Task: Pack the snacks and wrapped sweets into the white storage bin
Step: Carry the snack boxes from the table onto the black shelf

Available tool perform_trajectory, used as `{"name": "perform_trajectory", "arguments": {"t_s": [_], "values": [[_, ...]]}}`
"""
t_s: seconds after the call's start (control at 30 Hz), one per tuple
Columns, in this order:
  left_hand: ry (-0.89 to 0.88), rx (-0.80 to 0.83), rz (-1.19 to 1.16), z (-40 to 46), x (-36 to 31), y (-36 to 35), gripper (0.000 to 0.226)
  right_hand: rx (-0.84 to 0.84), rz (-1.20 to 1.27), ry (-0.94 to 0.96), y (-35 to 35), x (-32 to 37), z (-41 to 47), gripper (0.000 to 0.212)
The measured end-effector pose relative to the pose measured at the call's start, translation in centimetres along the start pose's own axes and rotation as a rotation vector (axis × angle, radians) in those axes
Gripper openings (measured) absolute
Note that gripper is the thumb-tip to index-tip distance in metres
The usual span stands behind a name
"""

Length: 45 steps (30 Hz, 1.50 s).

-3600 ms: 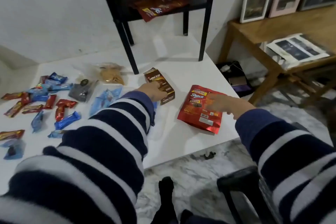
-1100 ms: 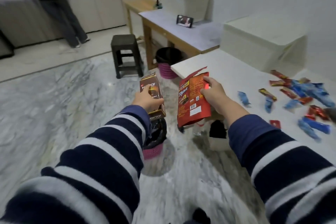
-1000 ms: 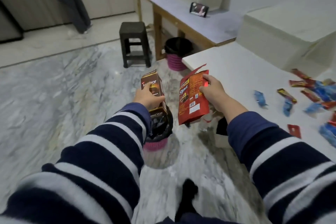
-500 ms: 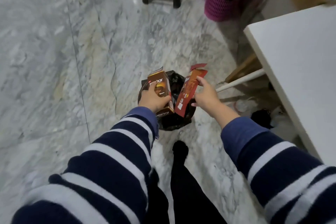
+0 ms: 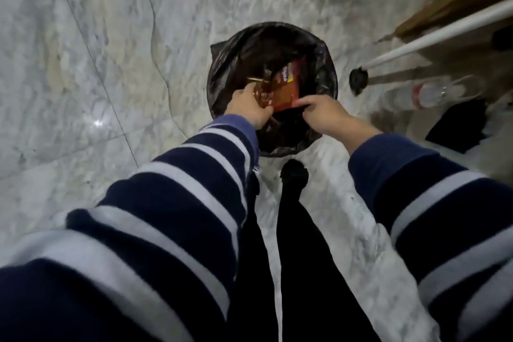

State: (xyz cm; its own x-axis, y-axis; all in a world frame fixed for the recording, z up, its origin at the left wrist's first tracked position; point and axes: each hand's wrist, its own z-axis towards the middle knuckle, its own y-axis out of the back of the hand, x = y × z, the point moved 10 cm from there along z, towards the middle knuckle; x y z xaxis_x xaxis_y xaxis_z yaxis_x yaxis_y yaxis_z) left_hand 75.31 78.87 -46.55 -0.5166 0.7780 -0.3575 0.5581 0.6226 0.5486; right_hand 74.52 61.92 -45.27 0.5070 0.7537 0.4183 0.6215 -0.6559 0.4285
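I am looking straight down at a round waste bin [image 5: 324, 44] lined with a black bag, standing on the marble floor [image 5: 83, 64], and both hands are reaching over its mouth. My left hand [image 5: 251, 108] is hanging over the near left part of the bin's rim, its fingers curling around the brown box [image 5: 261, 91], which is tilting down into the bag; blur is hiding most of the box's print. My right hand [image 5: 323, 114] is hovering over the near right part of the rim, with thumb and fingers pinching the lower corner of the red pouch [image 5: 286, 83]. The pouch is lying inside the bin's opening, just beside the box and touching it, its far end pointing toward the middle of the bag. Both striped sleeves [image 5: 172, 216] are stretching toward the bin from the near side, and a dark leg and foot [image 5: 294, 175] are standing just before the bin's near edge. To the right of the bin, a white pole [image 5: 444, 33] with a black tip is slanting across the floor, and a clear plastic bottle [image 5: 427, 91] is lying beyond it, well apart from the bin. A dark shape to the bin's far right is too blurred for me to tell what it is.
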Motion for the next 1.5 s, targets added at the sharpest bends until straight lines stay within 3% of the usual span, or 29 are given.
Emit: {"name": "perform_trajectory", "arguments": {"t_s": [0.37,0.6,0.77,1.1,1.5], "values": [[-0.217,0.055,0.255,-7.3,-8.1,5.6,0.062,-0.068,-0.181,0.020,6.1,4.1,-7.6,0.043],[-0.476,0.039,0.460,-19.3,-19.0,11.8,0.057,-0.236,-0.198,0.029,14.8,7.3,-21.0,0.044],[-0.694,0.023,0.621,-29.1,-27.7,11.8,0.061,-0.434,-0.136,0.025,20.9,6.0,-32.9,0.044],[-1.134,0.041,0.843,-50.7,-40.8,-1.5,0.055,-0.818,0.147,-0.238,24.7,-12.8,-55.8,0.044],[-1.515,0.255,1.019,-76.5,-41.3,-28.6,0.050,-1.044,0.312,-0.593,14.3,-39.4,-83.1,0.042]]}}
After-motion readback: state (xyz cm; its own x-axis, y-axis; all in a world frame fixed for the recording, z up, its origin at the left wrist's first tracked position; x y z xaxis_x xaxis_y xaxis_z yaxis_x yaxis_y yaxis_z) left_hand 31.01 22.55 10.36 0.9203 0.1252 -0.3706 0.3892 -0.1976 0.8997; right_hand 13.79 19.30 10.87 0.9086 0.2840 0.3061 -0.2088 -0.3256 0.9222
